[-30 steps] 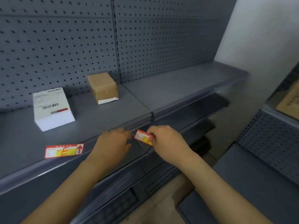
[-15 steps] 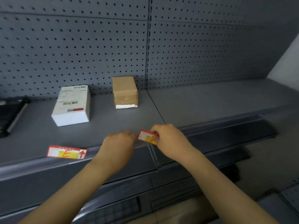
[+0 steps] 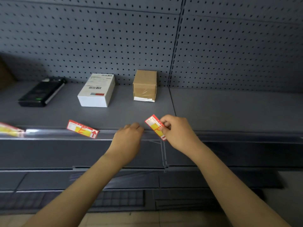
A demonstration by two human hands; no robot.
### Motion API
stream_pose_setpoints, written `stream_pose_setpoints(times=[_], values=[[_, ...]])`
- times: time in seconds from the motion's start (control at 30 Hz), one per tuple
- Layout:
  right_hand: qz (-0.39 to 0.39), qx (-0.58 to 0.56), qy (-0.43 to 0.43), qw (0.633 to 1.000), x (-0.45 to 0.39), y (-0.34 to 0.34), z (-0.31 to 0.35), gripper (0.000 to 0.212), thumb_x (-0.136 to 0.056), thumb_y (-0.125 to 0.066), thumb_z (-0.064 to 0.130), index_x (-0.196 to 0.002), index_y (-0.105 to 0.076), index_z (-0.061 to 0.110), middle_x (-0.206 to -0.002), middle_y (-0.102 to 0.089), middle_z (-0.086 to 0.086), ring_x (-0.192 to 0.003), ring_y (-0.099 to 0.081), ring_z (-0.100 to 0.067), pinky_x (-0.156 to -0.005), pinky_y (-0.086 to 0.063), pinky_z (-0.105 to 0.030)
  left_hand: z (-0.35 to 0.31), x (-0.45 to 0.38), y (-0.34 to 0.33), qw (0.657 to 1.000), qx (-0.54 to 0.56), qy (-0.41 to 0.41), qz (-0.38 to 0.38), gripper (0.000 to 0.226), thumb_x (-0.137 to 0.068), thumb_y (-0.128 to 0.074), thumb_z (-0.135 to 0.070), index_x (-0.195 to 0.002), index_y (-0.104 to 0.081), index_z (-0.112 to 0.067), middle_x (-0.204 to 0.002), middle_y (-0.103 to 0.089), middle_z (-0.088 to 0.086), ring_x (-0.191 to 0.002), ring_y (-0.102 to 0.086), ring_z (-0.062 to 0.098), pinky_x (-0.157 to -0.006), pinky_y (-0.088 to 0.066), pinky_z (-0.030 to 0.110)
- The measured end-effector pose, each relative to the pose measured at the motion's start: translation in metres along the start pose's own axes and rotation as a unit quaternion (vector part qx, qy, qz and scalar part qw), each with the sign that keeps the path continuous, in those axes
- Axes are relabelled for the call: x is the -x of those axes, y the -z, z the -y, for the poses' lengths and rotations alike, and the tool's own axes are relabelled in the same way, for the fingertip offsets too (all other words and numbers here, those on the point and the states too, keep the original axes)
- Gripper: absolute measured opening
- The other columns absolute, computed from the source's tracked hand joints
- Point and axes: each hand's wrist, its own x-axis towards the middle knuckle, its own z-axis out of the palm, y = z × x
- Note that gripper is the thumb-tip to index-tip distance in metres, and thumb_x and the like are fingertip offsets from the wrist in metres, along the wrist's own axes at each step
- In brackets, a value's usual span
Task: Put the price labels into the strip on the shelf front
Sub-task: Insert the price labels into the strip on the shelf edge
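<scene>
My right hand (image 3: 177, 131) pinches a red and yellow price label (image 3: 154, 126), tilted, just above the clear strip (image 3: 57, 134) along the grey shelf's front edge. My left hand (image 3: 129, 138) rests on the strip just left of that label, fingers curled onto its top edge; whether it grips the strip is not clear. A second red and yellow label (image 3: 82, 128) with a red arrow lies loose and askew on the shelf lip to the left. A third label (image 3: 9, 130) shows at the far left edge, blurred.
On the grey shelf (image 3: 229, 108) stand a white box (image 3: 96, 90) with a barcode, a brown cardboard box (image 3: 145, 85) and a black device (image 3: 41, 91) at the left. A pegboard back wall (image 3: 114, 38) rises behind. Lower shelves run below the strip.
The view has swung left, bringing the black device and the far-left label into sight. The label in my right hand has tilted more steeply over the strip. My left hand stays beside it.
</scene>
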Motion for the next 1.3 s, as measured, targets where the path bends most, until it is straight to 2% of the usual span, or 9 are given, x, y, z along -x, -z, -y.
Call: stream_pose_setpoints(times=[0.13,0.23,0.33,0.57,0.73,0.97,1.03,1.17,1.3], values=[[-0.010,-0.027,0.019,0.999,-0.005,-0.002,0.001,0.018,-0.087,-0.061,0.004,-0.104,-0.065,0.007,-0.096,-0.070,-0.009,-0.082,-0.062,-0.017,-0.078,-0.055,-0.039,-0.003,-0.002,-0.001,1.000,0.013,0.012,-0.009,0.029,-0.082,-0.059,-0.004,-0.109,-0.064,-0.013,-0.110,-0.060,0.007,-0.098,-0.060,0.029,-0.076,-0.050,0.036],[-0.016,-0.044,0.027,0.999,-0.010,-0.006,0.004,0.016,-0.087,-0.061,0.002,-0.102,-0.065,0.007,-0.097,-0.071,-0.008,-0.080,-0.059,-0.010,-0.075,-0.053,-0.026,-0.005,-0.004,0.000,1.000,0.002,0.016,0.006,0.033,-0.087,-0.054,-0.006,-0.118,-0.057,-0.016,-0.117,-0.054,0.005,-0.104,-0.055,0.024,-0.084,-0.047,0.032],[-0.018,-0.045,0.040,0.998,-0.015,-0.012,0.005,0.017,-0.087,-0.062,0.001,-0.102,-0.065,0.006,-0.099,-0.071,-0.009,-0.084,-0.062,-0.014,-0.078,-0.055,-0.029,-0.007,-0.003,0.001,1.000,0.013,0.018,0.004,0.035,-0.088,-0.054,-0.005,-0.121,-0.054,-0.016,-0.118,-0.052,0.005,-0.106,-0.053,0.023,-0.088,-0.047,0.032],[-0.018,-0.023,0.047,0.998,-0.025,-0.028,0.002,0.017,-0.083,-0.066,0.003,-0.099,-0.067,0.009,-0.092,-0.070,-0.008,-0.080,-0.064,-0.018,-0.075,-0.057,-0.035,0.001,0.000,0.004,0.998,0.062,-0.001,-0.001,0.040,-0.088,-0.051,-0.002,-0.123,-0.057,-0.020,-0.123,-0.056,0.002,-0.107,-0.056,0.023,-0.089,-0.047,0.032],[0.004,0.047,0.065,0.997,-0.025,-0.039,-0.002,0.015,-0.084,-0.067,0.017,-0.099,-0.067,0.018,-0.092,-0.067,-0.002,-0.083,-0.062,-0.019,-0.070,-0.056,-0.043,0.007,0.002,0.004,0.997,0.073,-0.016,-0.015,0.036,-0.092,-0.050,-0.008,-0.123,-0.059,-0.024,-0.127,-0.057,0.000,-0.105,-0.059,0.022,-0.089,-0.050,0.032],[0.007,0.125,0.103,0.987,-0.022,-0.042,-0.001,0.033,-0.085,-0.066,0.018,-0.118,-0.063,0.021,-0.102,-0.064,-0.004,-0.098,-0.058,-0.023,-0.076,-0.053,-0.038,0.015,0.006,0.017,0.986,0.131,0.022,-0.102,0.019,-0.090,-0.057,-0.012,-0.105,-0.067,-0.016,-0.104,-0.066,0.005,-0.081,-0.065,0.024,-0.064,-0.048,0.027],[-0.033,0.124,0.102,0.986,-0.019,-0.041,0.001,0.042,-0.083,-0.068,0.016,-0.124,-0.058,0.019,-0.112,-0.063,-0.003,-0.106,-0.055,-0.022,-0.084,-0.051,-0.036,0.018,0.003,0.021,0.982,0.136,0.032,-0.127,0.026,-0.088,-0.061,-0.011,-0.113,-0.061,-0.015,-0.111,-0.062,0.006,-0.087,-0.065,0.024,-0.068,-0.052,0.029],[-0.093,0.097,0.055,0.989,-0.007,-0.037,0.003,0.027,-0.081,-0.073,0.021,-0.104,-0.061,0.016,-0.101,-0.066,-0.001,-0.094,-0.060,-0.018,-0.072,-0.055,-0.033,0.020,-0.008,0.026,0.984,0.131,0.018,-0.116,0.042,-0.091,-0.060,-0.015,-0.131,-0.050,-0.021,-0.129,-0.058,0.004,-0.110,-0.060,0.026,-0.091,-0.051,0.036],[-0.048,0.104,0.005,0.993,-0.004,-0.037,0.004,0.021,-0.084,-0.070,0.029,-0.099,-0.066,0.016,-0.097,-0.071,-0.001,-0.084,-0.067,-0.015,-0.065,-0.056,-0.028,0.018,-0.015,0.029,0.985,0.122,-0.006,-0.121,0.019,-0.089,-0.060,-0.013,-0.106,-0.068,-0.017,-0.102,-0.069,0.005,-0.087,-0.065,0.026,-0.076,-0.054,0.034]])
